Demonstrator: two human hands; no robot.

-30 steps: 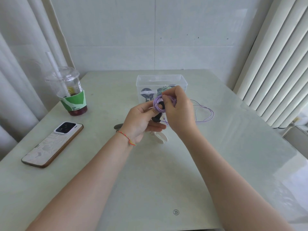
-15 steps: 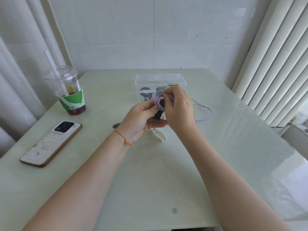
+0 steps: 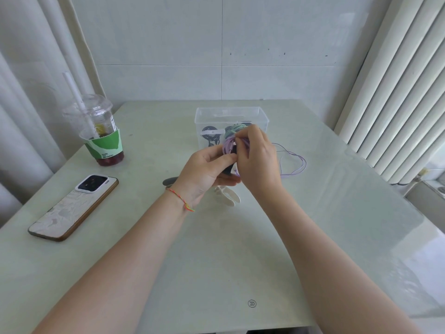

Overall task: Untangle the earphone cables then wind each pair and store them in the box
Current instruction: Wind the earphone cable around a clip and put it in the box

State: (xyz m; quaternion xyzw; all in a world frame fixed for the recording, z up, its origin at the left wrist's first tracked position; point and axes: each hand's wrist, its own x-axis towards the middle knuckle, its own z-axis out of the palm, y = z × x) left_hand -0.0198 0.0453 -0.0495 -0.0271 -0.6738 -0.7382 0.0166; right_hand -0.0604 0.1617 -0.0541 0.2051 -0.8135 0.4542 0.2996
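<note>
The left hand [image 3: 204, 169] grips a purple coil [image 3: 228, 145] between thumb and fingers, along with a dark piece below it that I cannot identify; the right hand [image 3: 258, 160] pinches the cable at the top of that coil, fingers curled over it. From behind the right hand the loose cable [image 3: 295, 162] trails out in slack loops on the tabletop [image 3: 240, 249]. The step in hand looks like winding this pair: it would go best with the left hand holding the coil firm so the turns cannot spring apart, the right feeding the slack in even loops of one size without pulling hard, and the tail watched so it does not knot as it lifts. Just beyond both hands stands the box [image 3: 231, 112], clear and open-topped; through its wall show a black bundle [image 3: 212, 136] with a white band round it and a green bundle [image 3: 234, 128] partly hidden by the right hand's fingers, so two pairs seem stored already. A white tie [image 3: 228, 195] lies just under the hands and a dark tie [image 3: 169, 182] pokes out beside the left wrist
</note>
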